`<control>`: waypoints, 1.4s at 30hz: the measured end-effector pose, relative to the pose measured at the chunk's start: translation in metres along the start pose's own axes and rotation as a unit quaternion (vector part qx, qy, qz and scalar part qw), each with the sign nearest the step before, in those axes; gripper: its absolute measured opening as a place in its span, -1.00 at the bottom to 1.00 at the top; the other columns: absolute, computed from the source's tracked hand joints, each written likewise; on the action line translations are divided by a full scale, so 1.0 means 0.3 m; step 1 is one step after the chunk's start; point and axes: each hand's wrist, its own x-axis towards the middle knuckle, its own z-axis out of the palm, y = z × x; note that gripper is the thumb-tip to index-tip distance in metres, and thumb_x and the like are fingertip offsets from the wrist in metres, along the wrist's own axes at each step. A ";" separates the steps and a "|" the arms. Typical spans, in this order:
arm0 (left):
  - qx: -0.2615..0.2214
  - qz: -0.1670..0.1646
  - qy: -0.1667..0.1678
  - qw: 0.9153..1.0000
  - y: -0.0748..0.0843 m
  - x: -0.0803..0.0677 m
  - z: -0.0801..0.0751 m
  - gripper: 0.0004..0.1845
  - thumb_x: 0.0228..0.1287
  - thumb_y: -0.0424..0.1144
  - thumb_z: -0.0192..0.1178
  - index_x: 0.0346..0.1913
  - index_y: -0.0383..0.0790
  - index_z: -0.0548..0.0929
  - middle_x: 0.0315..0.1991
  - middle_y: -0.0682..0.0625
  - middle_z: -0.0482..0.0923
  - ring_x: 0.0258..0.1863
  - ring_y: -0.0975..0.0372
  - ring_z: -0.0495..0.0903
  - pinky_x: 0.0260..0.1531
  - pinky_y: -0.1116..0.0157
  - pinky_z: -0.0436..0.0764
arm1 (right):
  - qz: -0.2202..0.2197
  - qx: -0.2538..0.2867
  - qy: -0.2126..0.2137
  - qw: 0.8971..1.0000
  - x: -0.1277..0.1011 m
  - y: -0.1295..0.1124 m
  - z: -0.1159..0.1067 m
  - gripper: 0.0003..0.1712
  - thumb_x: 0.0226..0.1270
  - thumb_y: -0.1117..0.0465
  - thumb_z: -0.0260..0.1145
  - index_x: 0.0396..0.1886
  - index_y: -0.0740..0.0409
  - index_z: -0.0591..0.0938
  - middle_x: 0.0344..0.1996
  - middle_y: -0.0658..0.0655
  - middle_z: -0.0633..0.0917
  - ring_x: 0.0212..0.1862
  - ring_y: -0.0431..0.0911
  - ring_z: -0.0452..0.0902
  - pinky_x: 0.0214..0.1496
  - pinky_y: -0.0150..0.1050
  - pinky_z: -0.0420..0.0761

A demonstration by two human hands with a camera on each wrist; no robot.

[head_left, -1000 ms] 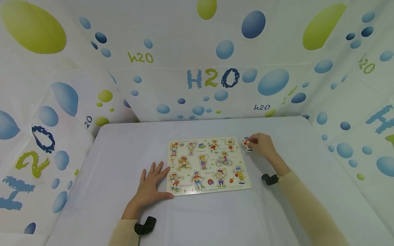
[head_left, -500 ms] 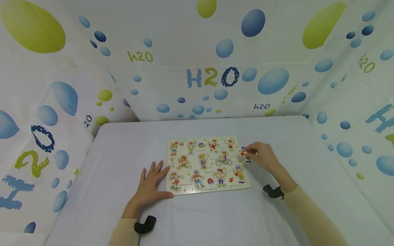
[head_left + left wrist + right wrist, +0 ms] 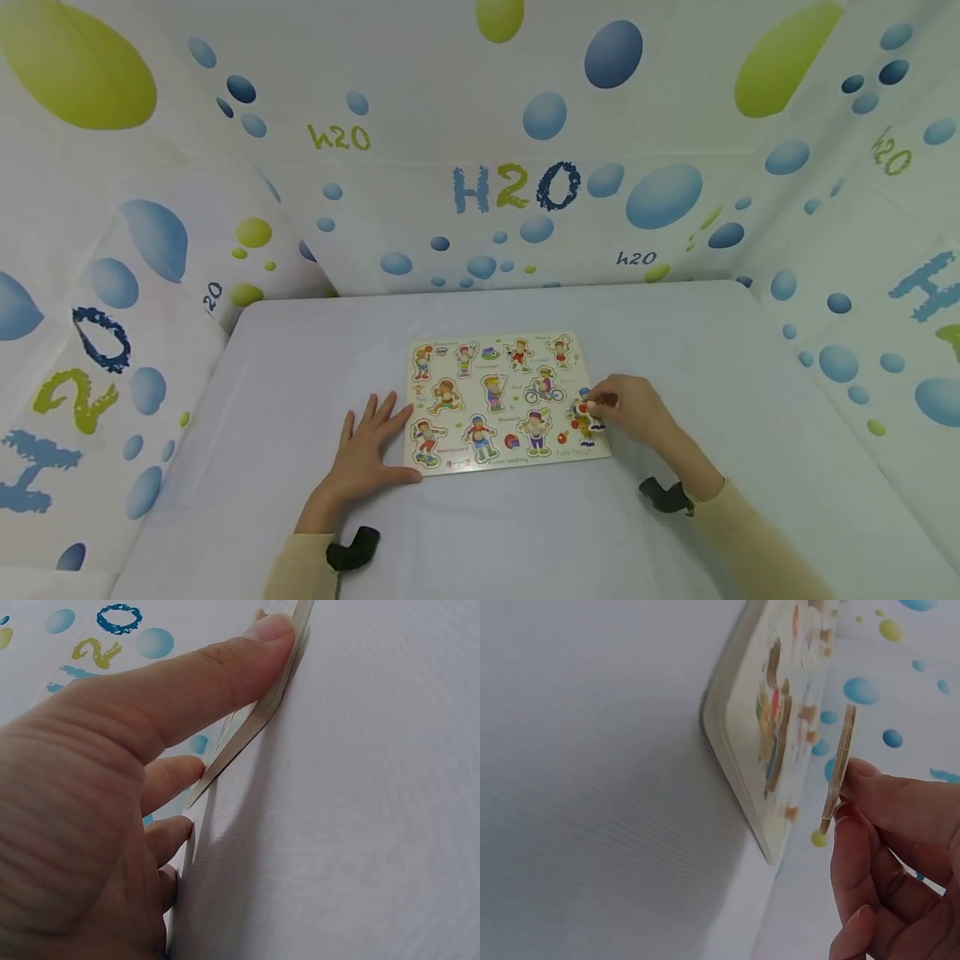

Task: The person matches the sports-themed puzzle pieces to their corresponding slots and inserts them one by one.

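A cream peg puzzle board [image 3: 453, 429] with printed sports children lies mid-table. Along its left edge my left hand [image 3: 363, 462] spreads its fingers; the left wrist view has the thumb [image 3: 274, 634] resting on the board's rim [image 3: 255, 716]. My right hand [image 3: 633, 408] pinches a thin wooden puzzle piece [image 3: 838, 772] between thumb and fingertips. That piece, a child figure with a blue cap, is over the board's lower right, partly covering the printed figure there. In the right wrist view it stands nearly edge-on, apart from the board's surface.
A white cloth [image 3: 510, 542] covers the table. Behind and at both sides hang white sheets [image 3: 420, 200] printed with blue and green drops. Black straps [image 3: 355, 550] sit at both wrists, beside cream sleeves [image 3: 750, 533].
My right hand has brought the puzzle piece from beside the board's upper right corner toward me and slightly left, over the lower right. The left hand has stayed in place.
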 end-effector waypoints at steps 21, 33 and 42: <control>0.002 0.001 -0.001 1.000 -0.004 0.002 0.005 0.15 -0.33 0.20 0.56 0.44 -0.12 0.34 0.54 -0.24 0.02 0.55 -0.22 -0.21 0.43 -0.27 -0.37 | 0.003 0.004 -0.026 1.000 -0.017 -0.004 0.063 -0.91 0.15 0.30 0.44 -0.31 0.15 0.76 -0.49 -0.07 0.64 -0.42 -0.24 0.44 -0.37 -0.41 0.46; 0.005 0.003 0.001 1.000 -0.004 0.000 0.005 0.15 -0.32 0.21 0.54 0.44 -0.12 0.34 0.54 -0.24 0.03 0.55 -0.22 -0.20 0.43 -0.27 -0.36 | 0.006 -0.011 -0.025 1.000 -0.020 -0.006 0.079 -0.95 0.18 0.29 0.42 -0.34 0.15 0.74 -0.52 -0.07 0.62 -0.44 -0.23 0.42 -0.39 -0.39 0.44; 0.003 -0.001 0.000 1.000 0.000 0.000 0.003 0.15 -0.32 0.21 0.55 0.45 -0.12 0.33 0.54 -0.24 0.02 0.55 -0.22 -0.21 0.43 -0.27 -0.37 | 0.002 0.001 -0.020 1.000 -0.022 -0.006 0.083 -0.95 0.17 0.29 0.43 -0.35 0.15 0.73 -0.55 -0.08 0.59 -0.46 -0.23 0.39 -0.43 -0.40 0.40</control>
